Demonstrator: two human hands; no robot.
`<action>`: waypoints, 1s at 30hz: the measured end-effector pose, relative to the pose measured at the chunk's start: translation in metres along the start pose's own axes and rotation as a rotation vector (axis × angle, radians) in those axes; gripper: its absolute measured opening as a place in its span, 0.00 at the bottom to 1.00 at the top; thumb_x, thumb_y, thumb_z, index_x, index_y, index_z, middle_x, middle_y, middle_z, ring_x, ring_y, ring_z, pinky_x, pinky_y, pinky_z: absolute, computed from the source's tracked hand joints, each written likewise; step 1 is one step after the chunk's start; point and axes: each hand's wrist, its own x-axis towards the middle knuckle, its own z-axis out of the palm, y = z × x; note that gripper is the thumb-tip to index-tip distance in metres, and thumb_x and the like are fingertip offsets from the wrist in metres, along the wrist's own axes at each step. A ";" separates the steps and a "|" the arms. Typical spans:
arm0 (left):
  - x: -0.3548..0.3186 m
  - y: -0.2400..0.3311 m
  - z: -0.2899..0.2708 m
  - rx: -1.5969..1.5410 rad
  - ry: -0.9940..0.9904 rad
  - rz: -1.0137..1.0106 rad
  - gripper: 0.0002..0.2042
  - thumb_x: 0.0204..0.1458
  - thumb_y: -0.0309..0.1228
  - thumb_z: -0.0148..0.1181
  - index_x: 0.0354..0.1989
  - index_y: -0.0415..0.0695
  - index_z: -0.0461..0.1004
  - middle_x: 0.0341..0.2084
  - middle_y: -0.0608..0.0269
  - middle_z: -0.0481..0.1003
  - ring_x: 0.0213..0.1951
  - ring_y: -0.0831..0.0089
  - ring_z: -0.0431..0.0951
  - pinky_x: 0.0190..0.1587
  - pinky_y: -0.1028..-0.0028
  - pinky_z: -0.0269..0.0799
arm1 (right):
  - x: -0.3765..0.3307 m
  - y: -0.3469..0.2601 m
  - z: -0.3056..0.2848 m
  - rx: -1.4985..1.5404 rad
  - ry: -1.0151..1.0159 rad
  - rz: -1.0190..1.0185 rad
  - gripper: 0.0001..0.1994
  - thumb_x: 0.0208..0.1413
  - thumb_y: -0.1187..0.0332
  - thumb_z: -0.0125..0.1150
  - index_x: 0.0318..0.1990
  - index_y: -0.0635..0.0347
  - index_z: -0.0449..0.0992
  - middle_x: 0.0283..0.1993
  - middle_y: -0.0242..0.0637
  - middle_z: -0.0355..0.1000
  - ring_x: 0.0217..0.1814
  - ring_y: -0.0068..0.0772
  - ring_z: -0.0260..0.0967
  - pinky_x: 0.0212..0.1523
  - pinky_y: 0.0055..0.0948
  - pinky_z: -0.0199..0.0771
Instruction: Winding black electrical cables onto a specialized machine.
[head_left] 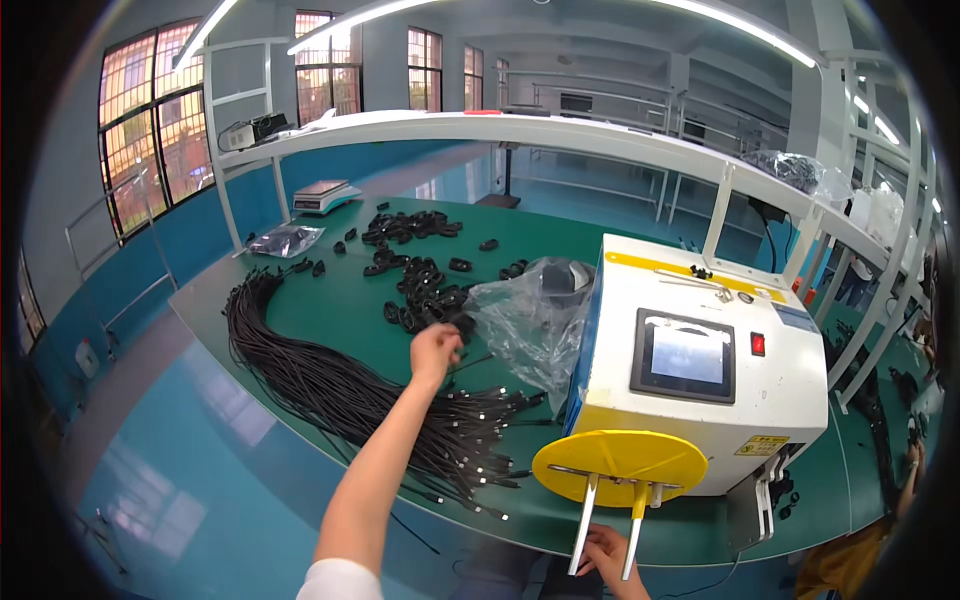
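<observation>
Nearest, the right hand [607, 550] is resting below the yellow disc [620, 466] of the white machine [700, 365], its grip unclear. Farther out, the left hand [436, 352] is closing its grip on a coiled black cable [462, 327] above the tabletop [340, 310], beside the long cable bundle [330, 385].

Screens, labels and bags on my bench.
On the white machine's front face at my right sits a dark-framed rectangular touch screen [687, 355], pale grey-blue; just beside it is a small red square switch label [758, 344]. A yellow strip label [694, 274] runs along the machine's top, and a small yellow warning sticker [761, 445] sits low on the front. A crumpled clear plastic bag [530, 320] lies against the machine's left side; a smaller clear bag [285, 240] lies far left.
</observation>
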 end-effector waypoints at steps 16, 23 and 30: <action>-0.327 0.094 -0.104 -1.410 -0.180 -0.519 0.39 0.52 0.65 0.35 0.67 0.53 0.48 0.64 0.51 0.50 0.66 0.50 0.46 0.61 0.37 0.41 | -0.062 0.044 0.040 -0.317 -0.348 -0.052 0.18 0.49 0.74 0.61 0.49 0.65 0.70 0.37 0.40 0.72 0.36 0.33 0.72 0.35 0.30 0.73; -0.334 0.098 -0.087 -1.469 -0.393 -0.481 0.37 0.54 0.64 0.33 0.66 0.52 0.50 0.62 0.48 0.54 0.64 0.50 0.52 0.61 0.42 0.48 | -0.069 0.159 0.002 -1.476 -0.002 -0.406 0.24 0.36 0.75 0.66 0.46 0.61 0.71 0.45 0.43 0.66 0.49 0.48 0.60 0.46 0.41 0.62; -0.397 0.019 -0.021 -0.046 -0.808 -0.316 0.18 0.54 0.40 0.55 0.48 0.42 0.71 0.47 0.56 0.72 0.52 0.60 0.69 0.54 0.62 0.64 | -0.063 0.142 0.007 -1.309 0.230 -0.350 0.19 0.37 0.74 0.65 0.42 0.58 0.71 0.44 0.42 0.66 0.47 0.45 0.61 0.45 0.41 0.60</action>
